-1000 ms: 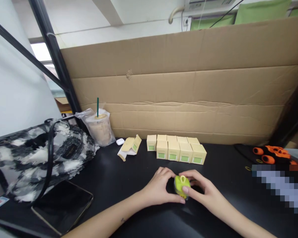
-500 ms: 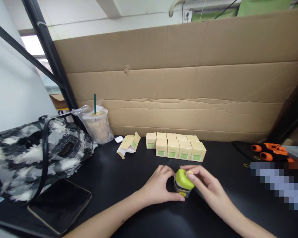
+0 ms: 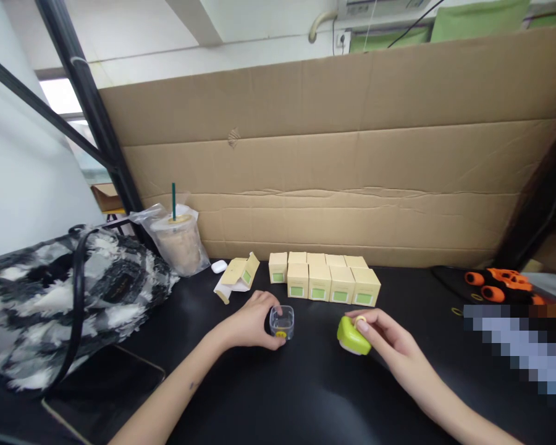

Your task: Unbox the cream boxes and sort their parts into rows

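My left hand point(image 3: 248, 322) grips a small clear plastic cube-shaped case point(image 3: 282, 321) with a yellow mark low on its front, resting on the black table point(image 3: 306, 395). My right hand point(image 3: 383, 339) holds a lime-green rounded lid point(image 3: 353, 336) with a yellow ring on top, tilted and touching the table to the right of the case. The two parts are apart. Behind them stands a row of several small cream boxes with green labels point(image 3: 328, 283).
An opened cream box and paper point(image 3: 238, 276) and a white earbud case point(image 3: 219, 266) lie at left. An iced drink in a plastic bag point(image 3: 178, 241), a black-and-white furry bag point(image 3: 69, 290), a cardboard wall point(image 3: 352, 167) behind, orange objects point(image 3: 500, 284) at right.
The green lid has come off the clear case. My left hand slid the case to the left; my right hand carried the lid to the right and set it down tilted.
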Motion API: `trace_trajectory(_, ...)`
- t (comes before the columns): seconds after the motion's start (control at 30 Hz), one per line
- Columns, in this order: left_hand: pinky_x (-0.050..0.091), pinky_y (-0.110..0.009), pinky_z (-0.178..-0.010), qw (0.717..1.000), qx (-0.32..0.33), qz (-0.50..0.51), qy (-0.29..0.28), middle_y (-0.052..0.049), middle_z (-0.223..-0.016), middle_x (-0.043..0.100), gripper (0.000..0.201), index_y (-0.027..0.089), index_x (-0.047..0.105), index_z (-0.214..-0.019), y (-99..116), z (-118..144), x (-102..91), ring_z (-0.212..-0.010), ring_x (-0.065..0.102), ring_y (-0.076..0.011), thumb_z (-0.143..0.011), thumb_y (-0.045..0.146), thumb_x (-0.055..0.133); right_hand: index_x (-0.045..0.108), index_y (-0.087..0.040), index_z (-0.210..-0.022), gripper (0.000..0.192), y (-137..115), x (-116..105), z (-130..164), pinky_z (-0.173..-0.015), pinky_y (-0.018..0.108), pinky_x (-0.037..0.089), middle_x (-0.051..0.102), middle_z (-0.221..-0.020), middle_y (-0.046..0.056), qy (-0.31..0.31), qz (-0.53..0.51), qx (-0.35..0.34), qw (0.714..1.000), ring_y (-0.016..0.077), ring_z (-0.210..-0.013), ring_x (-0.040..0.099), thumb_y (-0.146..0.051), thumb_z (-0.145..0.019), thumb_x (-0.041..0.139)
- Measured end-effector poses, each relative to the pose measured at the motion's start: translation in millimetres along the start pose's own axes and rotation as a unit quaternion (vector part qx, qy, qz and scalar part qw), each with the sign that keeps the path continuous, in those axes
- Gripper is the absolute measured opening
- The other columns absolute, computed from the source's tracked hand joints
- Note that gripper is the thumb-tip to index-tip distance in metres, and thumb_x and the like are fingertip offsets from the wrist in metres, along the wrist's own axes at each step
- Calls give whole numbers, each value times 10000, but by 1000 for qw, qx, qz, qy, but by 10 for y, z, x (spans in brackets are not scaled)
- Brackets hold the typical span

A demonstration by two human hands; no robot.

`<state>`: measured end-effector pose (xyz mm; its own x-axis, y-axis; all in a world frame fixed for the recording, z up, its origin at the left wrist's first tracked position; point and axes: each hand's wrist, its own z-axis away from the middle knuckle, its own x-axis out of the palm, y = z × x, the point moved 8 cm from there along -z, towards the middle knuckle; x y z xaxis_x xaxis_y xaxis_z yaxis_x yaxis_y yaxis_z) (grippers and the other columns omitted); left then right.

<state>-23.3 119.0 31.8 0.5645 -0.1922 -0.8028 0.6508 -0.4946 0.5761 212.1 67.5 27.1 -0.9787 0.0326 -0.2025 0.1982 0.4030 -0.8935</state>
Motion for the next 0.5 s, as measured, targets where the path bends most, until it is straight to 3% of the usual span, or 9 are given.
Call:
trace_trajectory(0.07,361,-436,-983,1000,-8,12,24,-83,-1109,554,685,205,593,-1036,45,9,-91,-1116,447,-319,-422,384,838,627,-203,-723,317,-1,13,3,-757,335,539,713,-926,88,-2,-3,0,1000,231,-856,670,-508,-807,601)
trace_trajectory(0.13,341,-433,-995,996,-15,44,78,-94,-1141,539,727,208,557,-1118,159,28,-166,-1136,437,-316,-496,496,802,610,-211,-737,321,-44,6,16,-786,348,533,705,-965,90,4,-12,-4,1000,234,-904,661,-518,-825,571)
trace_trajectory(0.2,403,-385,-905,987,-25,88,133,-75,-991,582,465,210,561,-1068,311,64,-132,-989,523,-249,-769,567,559,602,-223,-774,316,-115,12,41,-797,360,533,699,-1017,93,8,-25,-10,1000,238,-948,653,-526,-841,544)
trace_trajectory(0.27,457,-308,-668,982,-40,133,127,-34,-729,572,481,195,565,-988,458,88,98,-669,546,-169,-908,557,259,608,-237,-810,289,-165,75,76,-828,380,526,702,-1049,88,-13,-57,-6,998,244,-1000,645,-518,-845,548)
trace_trajectory(0.3,420,-257,-520,981,-46,171,82,4,-594,528,527,182,564,-984,524,86,299,-500,479,-130,-906,578,224,610,-245,-824,273,-174,129,95,-850,392,517,709,-1051,83,-33,-84,1,996,249,-1034,636,-512,-843,558)
trace_trajectory(0.33,341,-226,-415,956,-70,286,-22,27,-530,503,583,167,543,-1030,574,92,603,-389,389,-102,-887,621,207,610,-251,-836,259,-170,191,116,-870,406,507,716,-1048,79,-57,-114,11,992,253,-1065,626,-505,-843,564)
trace_trajectory(0.4,251,-196,-344,872,-89,449,-173,-2,-535,552,713,129,542,-1009,717,156,1040,-334,375,-76,-854,686,125,605,-254,-856,244,-141,302,154,-886,432,496,719,-1056,86,-100,-160,33,982,261,-1086,619,-493,-856,557)
trace_trajectory(0.43,253,-188,-334,830,-96,508,-211,-23,-567,583,730,119,541,-995,758,185,1159,-336,402,-72,-845,703,130,606,-249,-857,244,-126,330,167,-879,440,500,712,-1078,97,-110,-160,35,980,266,-1073,627,-486,-865,546)
trace_trajectory(0.5,327,-177,-343,785,-103,575,-207,-46,-638,626,660,131,522,-979,741,189,1219,-372,480,-78,-843,707,232,622,-240,-876,234,-120,327,177,-881,445,502,675,-1151,117,-111,-107,16,988,271,-1062,631,-452,-884,524)
